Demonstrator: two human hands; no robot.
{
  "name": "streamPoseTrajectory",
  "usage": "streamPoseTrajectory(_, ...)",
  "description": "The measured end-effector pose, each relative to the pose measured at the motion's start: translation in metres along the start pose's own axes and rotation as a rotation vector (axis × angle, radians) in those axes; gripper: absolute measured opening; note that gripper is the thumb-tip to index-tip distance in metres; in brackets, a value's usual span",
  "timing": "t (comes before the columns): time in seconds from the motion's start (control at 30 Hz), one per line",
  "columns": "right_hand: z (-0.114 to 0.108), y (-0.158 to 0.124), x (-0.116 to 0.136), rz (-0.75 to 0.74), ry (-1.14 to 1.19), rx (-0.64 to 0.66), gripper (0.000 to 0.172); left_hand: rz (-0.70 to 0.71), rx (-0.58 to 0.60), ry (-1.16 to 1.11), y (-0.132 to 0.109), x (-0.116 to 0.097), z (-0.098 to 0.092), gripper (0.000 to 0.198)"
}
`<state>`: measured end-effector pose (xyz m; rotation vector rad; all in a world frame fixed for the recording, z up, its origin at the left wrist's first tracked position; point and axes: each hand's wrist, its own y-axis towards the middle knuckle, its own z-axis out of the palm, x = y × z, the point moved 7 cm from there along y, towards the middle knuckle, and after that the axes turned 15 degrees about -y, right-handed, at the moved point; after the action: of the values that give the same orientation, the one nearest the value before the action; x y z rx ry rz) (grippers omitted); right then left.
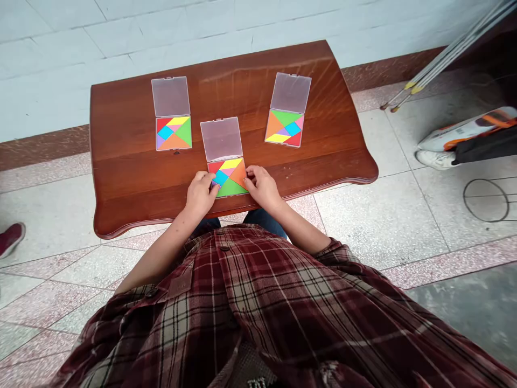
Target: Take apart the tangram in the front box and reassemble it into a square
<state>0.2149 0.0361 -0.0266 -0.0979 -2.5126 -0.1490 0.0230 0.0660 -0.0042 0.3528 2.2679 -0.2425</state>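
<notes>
In front of me a clear-lidded tangram box (221,139) lies on the wooden table, its hinged lid folded back away from me. Coloured flat pieces fill its tray, among them a green triangle (231,188), an orange triangle (239,175), a yellow parallelogram (231,164) and a blue square (221,178). My left hand (200,195) grips the tray's left edge, thumb and fingertips over the corner by the blue square and partly covering a purple piece. On the opposite side, my right hand (264,188) holds the right edge beside the orange triangle.
Two more tangram boxes with raised lids lie farther back, one left (170,97) and one right (291,92). The table (133,178) stands by a pale wall (121,32). Crutches (440,59) lean at the right, near another person's shoe (436,159). A dark red shoe (11,238) shows at left.
</notes>
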Motion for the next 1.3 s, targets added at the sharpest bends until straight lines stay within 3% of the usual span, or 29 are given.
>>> streamPoseTrajectory(0.13, 0.010, -0.010, 0.009, -0.073, -0.194, -0.020, 0.033, -0.062, 0.051, 0.160, 0.011, -0.006, 0.003, 0.032)
streamPoseTrajectory(0.6, 0.006, -0.020, 0.009, -0.145, -0.194, -0.164, 0.025, -0.181, 0.055, 0.317, 0.014, -0.017, 0.008, 0.027)
streamPoseTrajectory(1.3, 0.005, -0.019, 0.009, -0.158, -0.228, -0.163, 0.023, -0.162, 0.028, 0.089, 0.011, -0.004, 0.005, 0.033)
